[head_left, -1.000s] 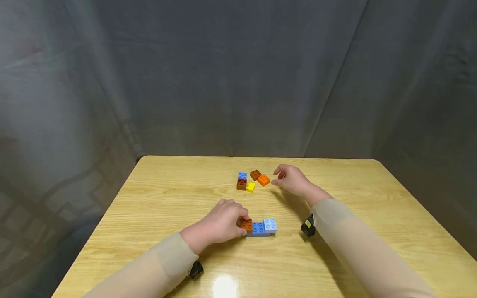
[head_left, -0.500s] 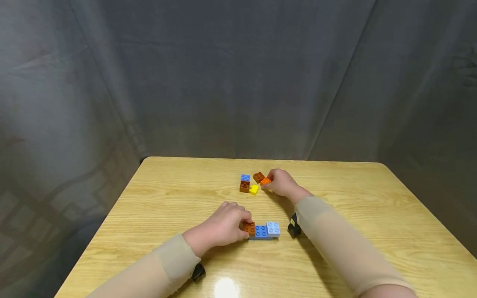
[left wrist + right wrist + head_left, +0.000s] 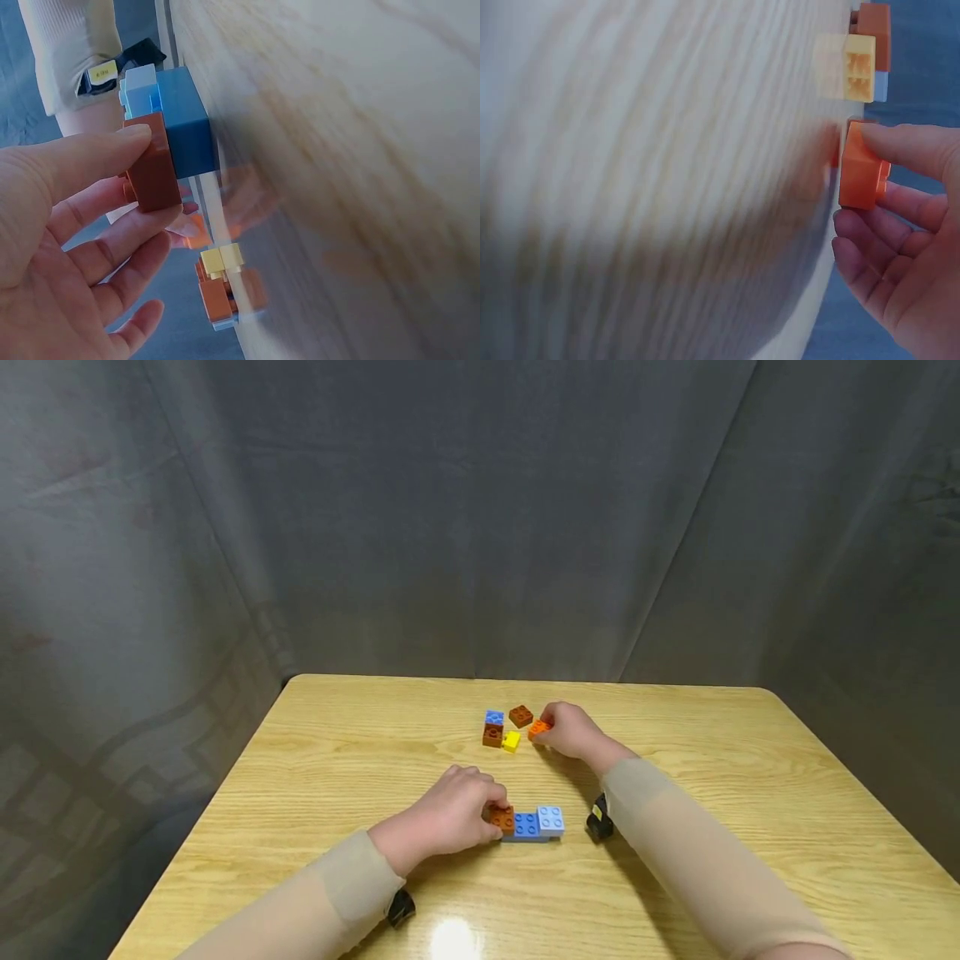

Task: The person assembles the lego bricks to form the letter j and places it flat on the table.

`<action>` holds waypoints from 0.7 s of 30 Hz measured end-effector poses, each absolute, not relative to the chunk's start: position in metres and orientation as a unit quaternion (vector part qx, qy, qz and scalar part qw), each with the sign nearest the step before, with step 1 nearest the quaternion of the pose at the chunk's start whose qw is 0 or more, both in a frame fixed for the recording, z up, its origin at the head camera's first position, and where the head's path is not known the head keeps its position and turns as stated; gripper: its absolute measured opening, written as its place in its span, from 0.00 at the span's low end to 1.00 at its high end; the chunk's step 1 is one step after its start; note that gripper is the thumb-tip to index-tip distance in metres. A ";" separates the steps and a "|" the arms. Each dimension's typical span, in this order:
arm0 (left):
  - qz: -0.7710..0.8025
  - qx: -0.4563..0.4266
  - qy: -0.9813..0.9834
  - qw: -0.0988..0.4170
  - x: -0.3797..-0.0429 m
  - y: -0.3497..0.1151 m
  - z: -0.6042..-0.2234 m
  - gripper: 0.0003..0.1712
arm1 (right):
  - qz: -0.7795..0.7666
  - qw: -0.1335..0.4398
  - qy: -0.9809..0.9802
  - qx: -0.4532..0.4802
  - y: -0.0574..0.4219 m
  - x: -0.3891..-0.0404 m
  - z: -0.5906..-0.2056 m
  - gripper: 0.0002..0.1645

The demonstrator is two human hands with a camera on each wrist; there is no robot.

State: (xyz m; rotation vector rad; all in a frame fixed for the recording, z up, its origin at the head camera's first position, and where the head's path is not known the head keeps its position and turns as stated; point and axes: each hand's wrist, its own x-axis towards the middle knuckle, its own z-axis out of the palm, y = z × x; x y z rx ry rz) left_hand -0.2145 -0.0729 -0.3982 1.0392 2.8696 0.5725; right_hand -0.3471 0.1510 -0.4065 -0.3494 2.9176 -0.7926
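With thumb and fingers, my left hand (image 3: 453, 810) pinches a reddish-brown toy brick (image 3: 155, 165) on the left end of a longer blue brick (image 3: 526, 825). A light blue brick (image 3: 551, 821) sits on the blue one's right end. Farther back, my right hand (image 3: 573, 731) pinches an orange brick (image 3: 860, 169) between thumb and fingers, close to the table surface. Just left of it lie a brown brick (image 3: 521, 717) and a small yellow brick (image 3: 512, 742).
Beside the yellow brick, another brown brick (image 3: 492, 736) stands against a blue brick (image 3: 494, 717). The wooden table (image 3: 337, 735) reaches back to a grey curtain (image 3: 450, 527). Each wrist wears a black camera.
My right hand has moved left to the orange brick, gripped it and drawn it slightly right, away from the brown brick. My left hand keeps its hold on the reddish-brown brick.
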 end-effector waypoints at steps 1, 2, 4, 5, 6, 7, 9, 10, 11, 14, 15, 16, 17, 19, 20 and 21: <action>0.185 0.334 0.924 0.020 -0.214 -0.073 -0.398 0.13 | -0.260 0.051 0.957 -0.118 0.152 -0.345 -0.405 0.16; 0.186 0.333 0.924 0.021 -0.214 -0.073 -0.398 0.13 | -0.257 0.051 0.957 -0.123 0.153 -0.343 -0.404 0.17; 0.188 0.332 0.924 0.021 -0.214 -0.073 -0.397 0.13 | -0.253 0.049 0.956 -0.136 0.156 -0.337 -0.400 0.18; 0.188 0.333 0.924 0.020 -0.214 -0.073 -0.397 0.13 | -0.253 0.048 0.956 -0.144 0.158 -0.333 -0.397 0.18; 0.189 0.333 0.923 0.019 -0.214 -0.073 -0.397 0.13 | -0.255 0.048 0.954 -0.152 0.159 -0.328 -0.394 0.18; 0.190 0.334 0.923 0.017 -0.214 -0.073 -0.397 0.13 | -0.258 0.047 0.951 -0.162 0.161 -0.323 -0.391 0.18; 0.191 0.335 0.923 0.015 -0.215 -0.074 -0.398 0.13 | -0.266 0.047 0.946 -0.179 0.165 -0.313 -0.385 0.18; 0.191 0.335 0.922 0.014 -0.216 -0.074 -0.398 0.13 | -0.270 0.049 0.943 -0.187 0.166 -0.307 -0.382 0.18; 0.192 0.335 0.922 0.014 -0.216 -0.074 -0.398 0.13 | -0.274 0.049 0.940 -0.196 0.168 -0.302 -0.380 0.17; 0.191 0.334 0.923 0.013 -0.218 -0.075 -0.398 0.13 | -0.282 0.052 0.933 -0.218 0.173 -0.287 -0.376 0.16; 0.191 0.335 0.923 0.012 -0.219 -0.075 -0.399 0.13 | -0.286 0.053 0.930 -0.225 0.174 -0.283 -0.376 0.16; 0.191 0.334 0.923 0.011 -0.220 -0.075 -0.399 0.13 | -0.290 0.054 0.927 -0.233 0.175 -0.279 -0.375 0.15; 0.192 0.335 0.923 0.010 -0.220 -0.075 -0.398 0.13 | -0.294 0.055 0.924 -0.239 0.176 -0.275 -0.375 0.15; 0.193 0.335 0.922 0.007 -0.221 -0.074 -0.399 0.13 | -0.305 0.060 0.917 -0.251 0.178 -0.267 -0.373 0.15; 0.194 0.335 0.922 0.007 -0.222 -0.074 -0.400 0.12 | -0.310 0.061 0.913 -0.258 0.179 -0.263 -0.373 0.15; 0.194 0.335 0.922 0.007 -0.222 -0.073 -0.400 0.12 | -0.314 0.063 0.909 -0.266 0.181 -0.259 -0.373 0.16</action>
